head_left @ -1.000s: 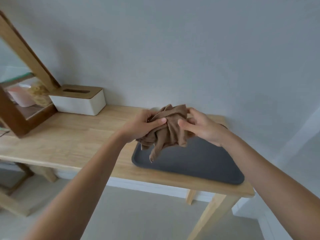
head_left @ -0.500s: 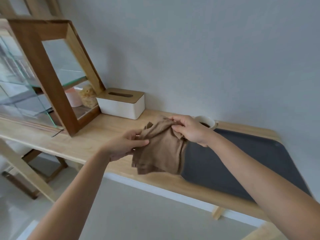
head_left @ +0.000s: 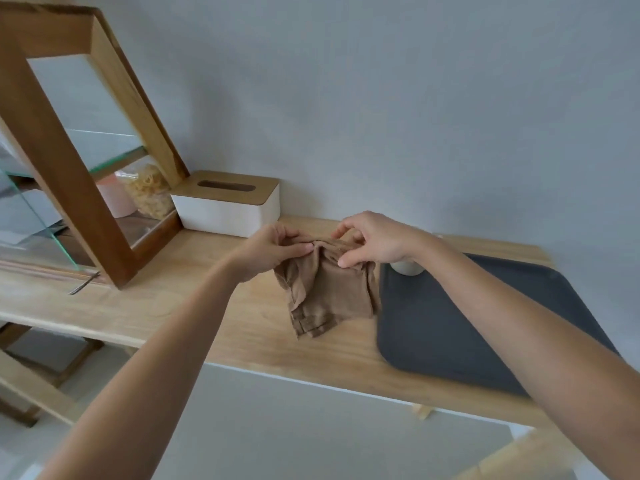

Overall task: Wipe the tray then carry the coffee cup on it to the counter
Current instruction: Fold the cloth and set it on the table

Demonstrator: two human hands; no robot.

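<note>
The tray [head_left: 467,327], dark grey, lies flat at the right end of the wooden desk [head_left: 194,306], with the coffee cup [head_left: 407,267] on its far left corner (mostly hidden behind the right wrist). Just left of the tray, a brown cloth [head_left: 325,292] hangs crumpled over the desk; the left hand [head_left: 273,251] and right hand [head_left: 374,242] each pinch its top edge. A white tissue box [head_left: 228,209] stands near the wall.
</note>
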